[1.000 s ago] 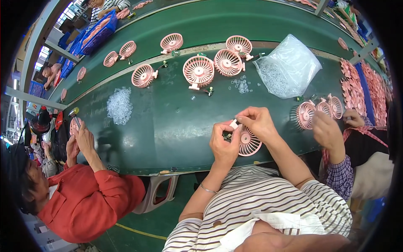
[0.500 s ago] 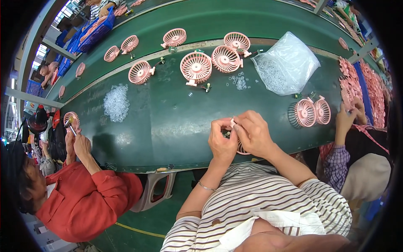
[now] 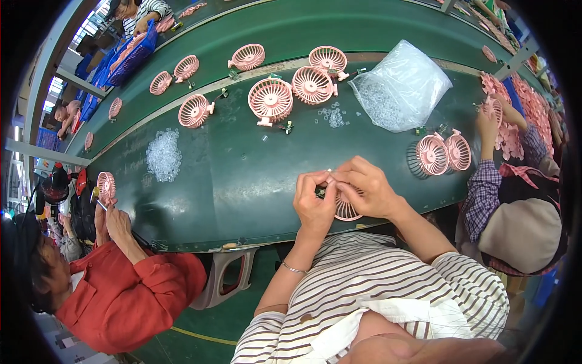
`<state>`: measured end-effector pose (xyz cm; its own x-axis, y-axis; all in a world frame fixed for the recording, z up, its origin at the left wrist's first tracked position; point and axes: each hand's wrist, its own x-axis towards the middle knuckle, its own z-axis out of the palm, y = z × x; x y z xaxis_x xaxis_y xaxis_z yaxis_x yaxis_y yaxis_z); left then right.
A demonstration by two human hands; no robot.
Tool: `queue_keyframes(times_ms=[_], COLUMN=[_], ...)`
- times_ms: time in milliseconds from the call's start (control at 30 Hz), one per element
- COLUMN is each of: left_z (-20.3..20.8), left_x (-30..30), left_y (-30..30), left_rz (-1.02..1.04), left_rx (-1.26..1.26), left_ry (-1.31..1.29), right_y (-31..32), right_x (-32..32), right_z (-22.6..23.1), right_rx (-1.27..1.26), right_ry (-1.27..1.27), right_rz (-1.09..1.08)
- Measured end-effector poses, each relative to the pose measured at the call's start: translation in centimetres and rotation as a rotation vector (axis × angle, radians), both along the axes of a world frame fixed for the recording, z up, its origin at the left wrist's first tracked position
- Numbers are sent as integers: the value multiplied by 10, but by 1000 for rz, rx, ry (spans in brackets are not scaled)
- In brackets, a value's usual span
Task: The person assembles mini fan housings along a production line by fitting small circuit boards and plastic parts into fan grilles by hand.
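Observation:
My left hand (image 3: 315, 199) and my right hand (image 3: 367, 189) meet over the near edge of the green work surface, fingertips pinched together. Between them is a pink fan housing (image 3: 347, 209), its slatted round cage showing below my right fingers. At the fingertips sits a small whitish piece (image 3: 329, 171); whether it is the housing's stem end or a separate ring, I cannot tell. Part of a green circuit board (image 3: 319, 192) peeks out beside my left fingers. Most of the housing's neck is hidden by my hands.
Ahead stand several pink fan housings (image 3: 270, 99), some with small boards on wires. Clear little rings lie in a heap (image 3: 163, 156), a scatter (image 3: 332, 115) and a plastic bag (image 3: 401, 88). Two housings (image 3: 433, 155) rest at right. Co-workers sit on both sides, one in a red jacket (image 3: 133, 297).
My hands have shifted slightly, fingertips still together, and more of the fan cage shows under the right one. At right, a co-worker has lifted a pink housing.

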<state>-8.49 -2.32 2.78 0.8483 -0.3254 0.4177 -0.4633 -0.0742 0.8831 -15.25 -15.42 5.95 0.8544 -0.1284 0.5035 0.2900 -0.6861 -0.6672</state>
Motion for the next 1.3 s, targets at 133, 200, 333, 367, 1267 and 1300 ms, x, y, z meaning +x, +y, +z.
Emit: queue_keyframes(times_ms=[133, 200, 333, 367, 1267, 1300], left_z=[-1, 4, 5, 5, 26, 13], left_x=[-2, -5, 2, 6, 41, 38], left_y=[-6, -7, -1, 2, 13, 14], left_rz=[39, 2, -239, -291, -92, -76], left_rx=[-86, -2, 54, 67, 337, 339], left_ry=[170, 96, 161, 63, 132, 103], right_y=[-7, -10, -28, -35, -87, -88], right_x=[-3, -3, -9, -11, 58, 63], right_z=[6, 8, 5, 9, -21, -25], right_rx=[208, 219, 214, 214, -317, -323], right_ry=[153, 202, 323, 354, 283, 282], right_rz=[19, 82, 166, 178, -638, -632])
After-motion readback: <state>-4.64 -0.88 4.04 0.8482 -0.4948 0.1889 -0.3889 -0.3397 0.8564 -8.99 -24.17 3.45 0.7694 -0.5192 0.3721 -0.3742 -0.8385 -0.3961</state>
